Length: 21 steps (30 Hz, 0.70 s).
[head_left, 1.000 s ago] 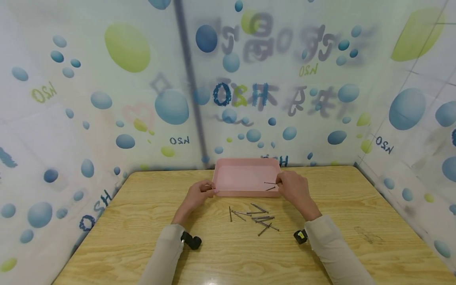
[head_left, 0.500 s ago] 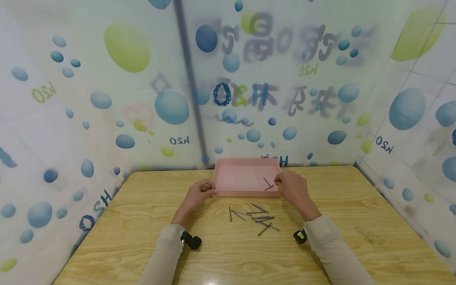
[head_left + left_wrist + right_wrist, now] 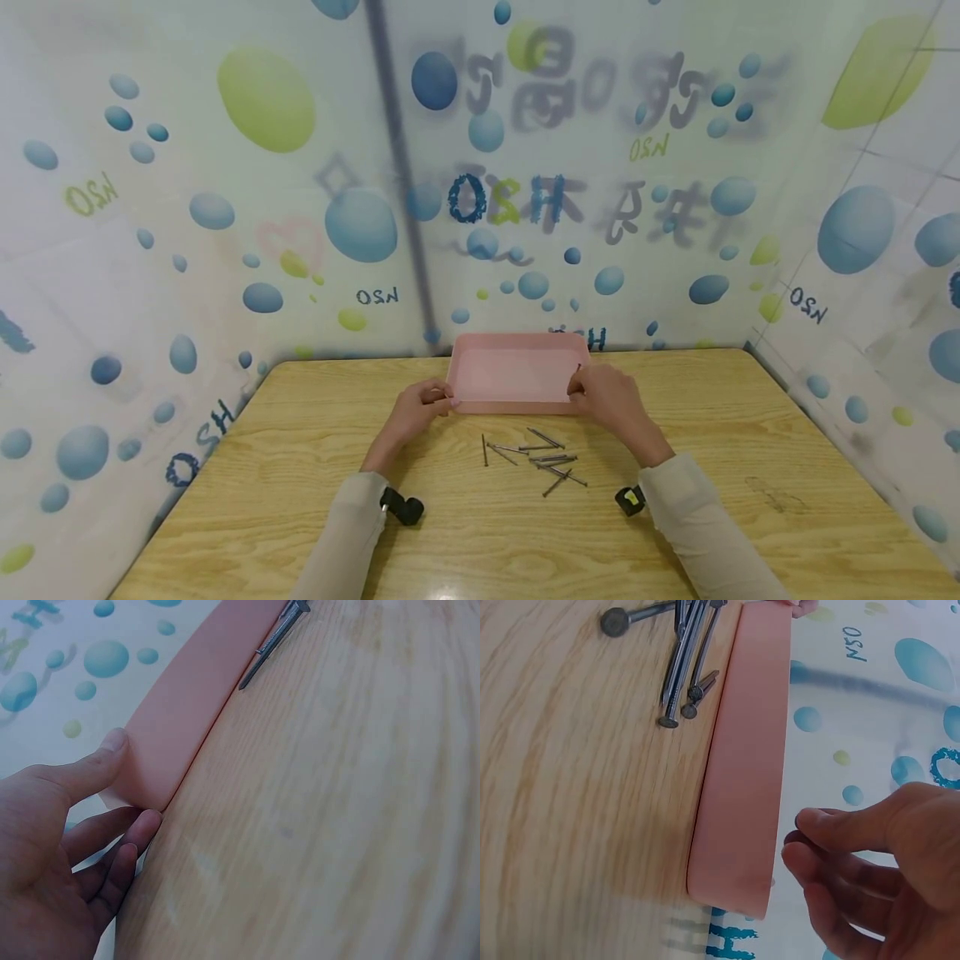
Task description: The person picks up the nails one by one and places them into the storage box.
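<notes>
A shallow pink tray [image 3: 517, 408] stands at the table's back edge. My left hand [image 3: 411, 414] holds its front left corner; in the left wrist view the thumb lies on the tray wall [image 3: 176, 724], with the other fingers by the bottom corner. At the tray's right end, my right hand [image 3: 611, 406] is over the inside, thumb and forefinger together. One end of a nail [image 3: 578, 367] pokes out above those fingers, which seem to pinch it; the rest is hidden. Several loose steel nails [image 3: 553, 457] lie on the table before the tray.
The wooden table [image 3: 300, 517] carries the tray and nails. A patterned curtain [image 3: 480, 275] rises right behind the tray. Black wrist cameras [image 3: 403, 507] sit at both sleeves.
The right hand has moved slightly left over the tray. A nail it held came down by another in the tray; now the fingers cover that spot. The left hand stays put.
</notes>
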### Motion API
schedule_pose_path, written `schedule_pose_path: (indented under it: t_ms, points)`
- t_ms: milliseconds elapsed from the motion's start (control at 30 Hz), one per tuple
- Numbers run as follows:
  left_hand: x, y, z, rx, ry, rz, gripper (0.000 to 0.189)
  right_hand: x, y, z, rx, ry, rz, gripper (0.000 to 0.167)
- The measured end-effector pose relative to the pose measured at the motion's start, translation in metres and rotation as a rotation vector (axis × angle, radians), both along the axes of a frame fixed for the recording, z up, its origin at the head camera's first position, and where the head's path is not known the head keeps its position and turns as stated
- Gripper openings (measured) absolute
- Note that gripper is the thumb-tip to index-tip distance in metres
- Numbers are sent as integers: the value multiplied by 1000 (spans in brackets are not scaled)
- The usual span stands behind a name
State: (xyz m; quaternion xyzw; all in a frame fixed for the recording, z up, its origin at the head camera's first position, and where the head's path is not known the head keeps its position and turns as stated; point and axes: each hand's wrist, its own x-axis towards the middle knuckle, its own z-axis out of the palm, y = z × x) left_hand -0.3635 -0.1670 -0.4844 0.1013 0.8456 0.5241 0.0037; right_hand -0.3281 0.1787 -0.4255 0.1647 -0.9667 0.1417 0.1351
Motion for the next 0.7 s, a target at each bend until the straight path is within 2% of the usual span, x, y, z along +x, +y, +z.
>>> schedule_pose_path:
  t_ms: [133,333,433,633,700]
  points:
    - [-1,0,-1,-1,7,1,12,3,-4,2,29,-28,34,5]
    - [-1,0,1,-14,23,-13,12,14,-13,11,38,43,101,8]
    - [-2,0,3,-18,28,-12,12,18,-19,16,43,50,131,8]
    - [-2,-1,0,-12,7,-9,11,15,-26,6,85,-74,142,12]
    - [-3,-1,-1,-13,12,-10,11,14,-27,2,81,-108,151,18]
